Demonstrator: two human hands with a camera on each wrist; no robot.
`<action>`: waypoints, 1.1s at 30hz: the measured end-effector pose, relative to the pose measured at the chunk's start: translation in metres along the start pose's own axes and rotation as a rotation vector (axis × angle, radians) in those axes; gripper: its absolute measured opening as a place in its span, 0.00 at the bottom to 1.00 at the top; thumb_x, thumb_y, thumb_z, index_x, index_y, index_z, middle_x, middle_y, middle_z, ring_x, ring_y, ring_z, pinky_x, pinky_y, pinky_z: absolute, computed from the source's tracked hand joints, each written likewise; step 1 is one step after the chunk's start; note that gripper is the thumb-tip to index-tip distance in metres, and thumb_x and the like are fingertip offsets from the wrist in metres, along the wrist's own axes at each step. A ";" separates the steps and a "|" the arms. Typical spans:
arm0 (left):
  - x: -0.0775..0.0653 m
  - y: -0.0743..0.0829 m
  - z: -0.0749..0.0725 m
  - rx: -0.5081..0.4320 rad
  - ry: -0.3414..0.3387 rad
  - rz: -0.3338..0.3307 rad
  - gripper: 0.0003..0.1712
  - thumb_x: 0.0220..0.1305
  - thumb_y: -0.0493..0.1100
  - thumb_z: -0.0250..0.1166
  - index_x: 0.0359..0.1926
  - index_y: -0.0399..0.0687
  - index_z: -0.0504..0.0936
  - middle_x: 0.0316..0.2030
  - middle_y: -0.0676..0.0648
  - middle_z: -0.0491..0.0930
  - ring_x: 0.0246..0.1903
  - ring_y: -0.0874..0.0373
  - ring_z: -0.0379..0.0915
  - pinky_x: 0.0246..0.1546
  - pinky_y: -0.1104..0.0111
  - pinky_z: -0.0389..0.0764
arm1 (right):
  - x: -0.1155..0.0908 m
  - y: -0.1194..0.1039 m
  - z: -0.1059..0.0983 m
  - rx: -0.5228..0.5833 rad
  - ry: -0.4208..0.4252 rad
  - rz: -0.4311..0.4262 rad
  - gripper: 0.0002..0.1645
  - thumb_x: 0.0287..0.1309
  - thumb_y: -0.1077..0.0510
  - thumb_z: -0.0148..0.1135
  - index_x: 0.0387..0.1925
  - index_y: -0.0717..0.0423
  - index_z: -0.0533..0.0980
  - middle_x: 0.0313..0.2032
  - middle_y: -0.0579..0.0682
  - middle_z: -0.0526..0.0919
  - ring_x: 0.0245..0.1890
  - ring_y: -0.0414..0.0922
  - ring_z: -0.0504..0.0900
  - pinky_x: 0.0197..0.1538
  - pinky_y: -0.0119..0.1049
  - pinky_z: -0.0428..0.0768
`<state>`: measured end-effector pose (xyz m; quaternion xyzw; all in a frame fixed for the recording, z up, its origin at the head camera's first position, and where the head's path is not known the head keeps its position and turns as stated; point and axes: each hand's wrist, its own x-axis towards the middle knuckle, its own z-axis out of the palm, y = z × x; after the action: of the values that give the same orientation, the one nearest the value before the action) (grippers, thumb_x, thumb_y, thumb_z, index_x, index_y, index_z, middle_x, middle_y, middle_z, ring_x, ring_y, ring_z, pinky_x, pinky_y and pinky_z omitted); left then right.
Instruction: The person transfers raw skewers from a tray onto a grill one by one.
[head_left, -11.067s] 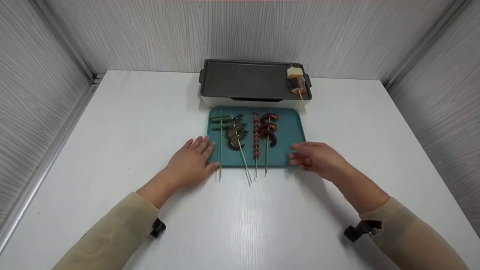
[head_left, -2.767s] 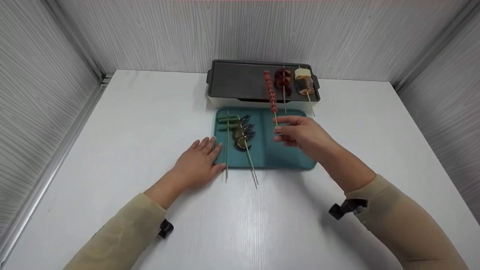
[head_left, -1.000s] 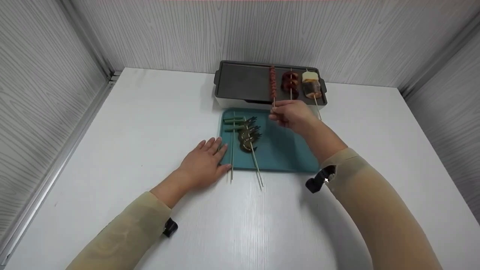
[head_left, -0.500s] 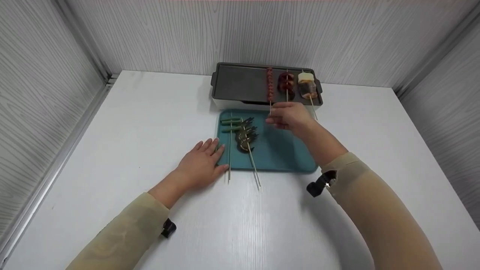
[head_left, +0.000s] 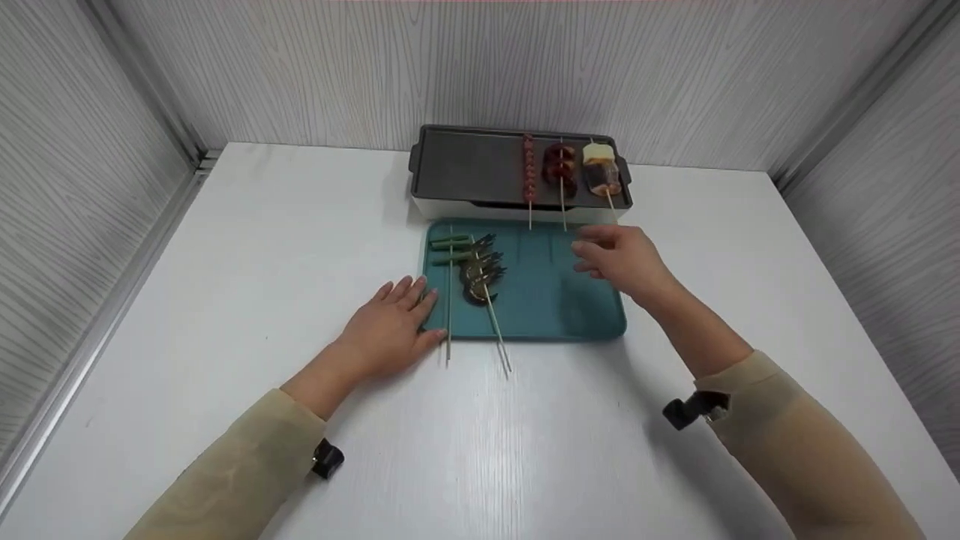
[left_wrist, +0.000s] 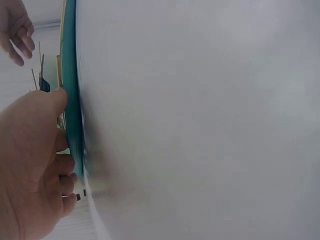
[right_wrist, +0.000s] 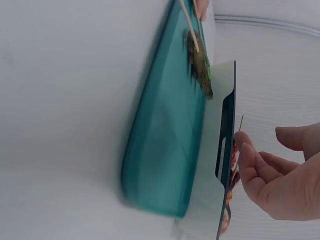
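My left hand (head_left: 386,330) lies with straight fingers at the left edge of the teal tray (head_left: 540,300); the left wrist view shows the thumb at the tray's rim (left_wrist: 73,110). Above the tray's back right corner hovers my right hand (head_left: 626,262), fingers loosely bent and holding nothing. On the dark griddle (head_left: 472,165) lie a thin skewer of small red pieces (head_left: 529,169), a skewer of dark red curved pieces (head_left: 559,169) and one with pale and brown chunks (head_left: 601,174). A green vegetable skewer (head_left: 451,251) and a shrimp skewer (head_left: 478,281) occupy the tray's left half.
The griddle stands on a white base (head_left: 442,208) just behind the tray, against the wood-grain back wall (head_left: 337,75). Side panels flank the white table (head_left: 300,225). Skewer sticks overhang the front edges of both griddle and tray.
Both red skewers have gone from the tray to the griddle since the first frame. Within the last half second, my right hand let go of the small-piece skewer and drew back rightward. My left hand stayed put.
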<state>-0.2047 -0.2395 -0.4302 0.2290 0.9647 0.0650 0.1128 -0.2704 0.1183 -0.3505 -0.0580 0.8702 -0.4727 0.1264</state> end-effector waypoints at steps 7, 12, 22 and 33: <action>-0.004 -0.005 0.002 -0.006 0.032 -0.010 0.45 0.83 0.65 0.48 0.83 0.38 0.56 0.83 0.36 0.50 0.83 0.39 0.41 0.82 0.47 0.44 | -0.027 0.027 -0.005 -0.368 -0.008 -0.070 0.32 0.78 0.49 0.62 0.73 0.64 0.73 0.65 0.65 0.80 0.65 0.60 0.81 0.63 0.57 0.81; -0.006 -0.007 0.003 -0.001 0.043 -0.009 0.45 0.83 0.65 0.48 0.83 0.37 0.56 0.83 0.35 0.50 0.82 0.38 0.42 0.81 0.47 0.45 | -0.035 0.044 -0.003 -0.563 -0.070 -0.093 0.43 0.73 0.46 0.67 0.76 0.69 0.66 0.72 0.70 0.70 0.73 0.67 0.70 0.71 0.63 0.71; -0.022 -0.010 -0.002 -0.020 0.068 -0.023 0.47 0.82 0.67 0.49 0.83 0.38 0.56 0.82 0.35 0.51 0.82 0.38 0.43 0.81 0.45 0.47 | -0.034 0.069 0.000 -0.676 -0.215 -0.004 0.67 0.62 0.31 0.73 0.84 0.63 0.51 0.80 0.75 0.48 0.77 0.73 0.57 0.73 0.67 0.65; -0.038 0.010 -0.020 -0.237 0.176 -0.026 0.46 0.81 0.64 0.54 0.82 0.35 0.58 0.80 0.33 0.56 0.80 0.37 0.50 0.79 0.44 0.54 | -0.032 0.080 -0.007 -0.681 -0.264 -0.036 0.67 0.66 0.28 0.66 0.83 0.66 0.49 0.83 0.70 0.40 0.79 0.69 0.54 0.76 0.64 0.63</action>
<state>-0.1723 -0.2498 -0.4019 0.1949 0.9593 0.1967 0.0551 -0.2402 0.1749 -0.4084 -0.1727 0.9527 -0.1463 0.2028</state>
